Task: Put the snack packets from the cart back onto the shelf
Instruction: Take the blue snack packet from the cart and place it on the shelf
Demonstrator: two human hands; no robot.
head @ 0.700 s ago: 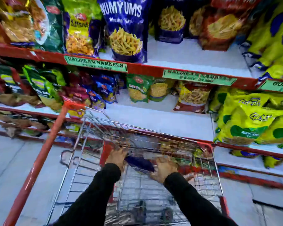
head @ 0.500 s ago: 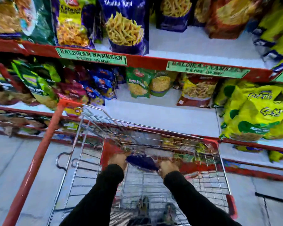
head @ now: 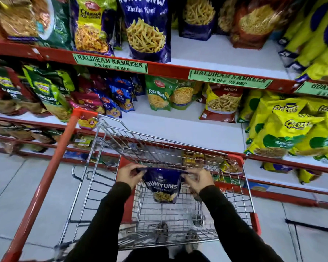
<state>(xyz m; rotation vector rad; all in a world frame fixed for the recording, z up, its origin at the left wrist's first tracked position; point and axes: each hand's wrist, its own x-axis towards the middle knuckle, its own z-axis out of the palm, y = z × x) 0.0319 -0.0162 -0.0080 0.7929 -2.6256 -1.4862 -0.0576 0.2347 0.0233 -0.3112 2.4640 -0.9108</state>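
A dark blue Numyums snack packet hangs upright over the wire cart, above the basket floor. My left hand pinches its top left corner and my right hand grips its top right corner. The basket floor under the packet shows bare wire. A larger matching blue Numyums packet stands on the upper shelf, straight ahead and well above my hands.
The cart's red handle bar slants up the left side. The middle shelf holds green, blue and red packets at the back, yellow packets at the right. Lower shelves lie behind the cart. Grey floor tiles are on both sides.
Both hands have lifted the blue packet from low in the basket. It now hangs upright with its front facing me.
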